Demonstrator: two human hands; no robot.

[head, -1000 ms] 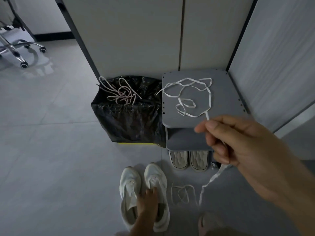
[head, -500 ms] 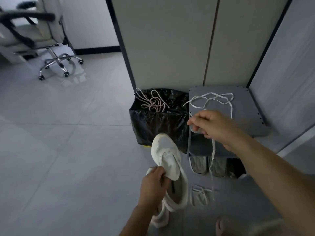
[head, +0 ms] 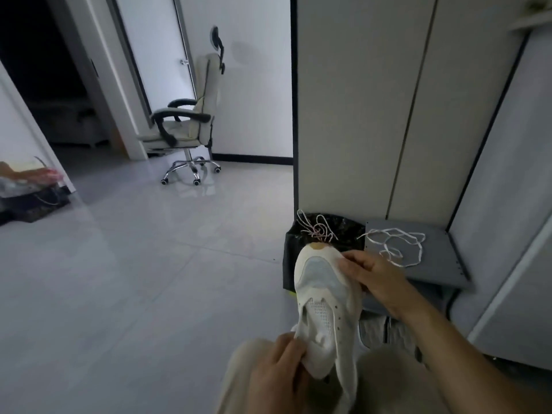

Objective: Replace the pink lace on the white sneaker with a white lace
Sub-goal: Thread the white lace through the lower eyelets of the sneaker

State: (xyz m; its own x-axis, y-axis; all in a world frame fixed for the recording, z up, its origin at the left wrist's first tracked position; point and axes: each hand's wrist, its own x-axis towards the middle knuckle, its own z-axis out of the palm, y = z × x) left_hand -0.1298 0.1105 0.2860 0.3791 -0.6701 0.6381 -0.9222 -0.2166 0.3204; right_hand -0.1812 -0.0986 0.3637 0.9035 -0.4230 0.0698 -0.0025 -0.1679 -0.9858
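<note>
I hold a white sneaker up in front of me, toe pointing away, with no lace in its eyelets. My left hand grips its heel and tongue end near my lap. My right hand holds the right side of the toe; whether it still pinches a lace I cannot tell. A pink lace lies tangled on top of the black bag. A white lace lies looped on the grey shoe rack top.
Tall cabinet doors stand behind the rack, with a pale wall panel to the right. Slippers sit under the rack. An office chair stands at the back on the tiled floor. My knees are at the bottom.
The sneaker has come up higher and closer to me. My right hand left the rack edge and now holds the sneaker's toe. The view lifted toward the room.
</note>
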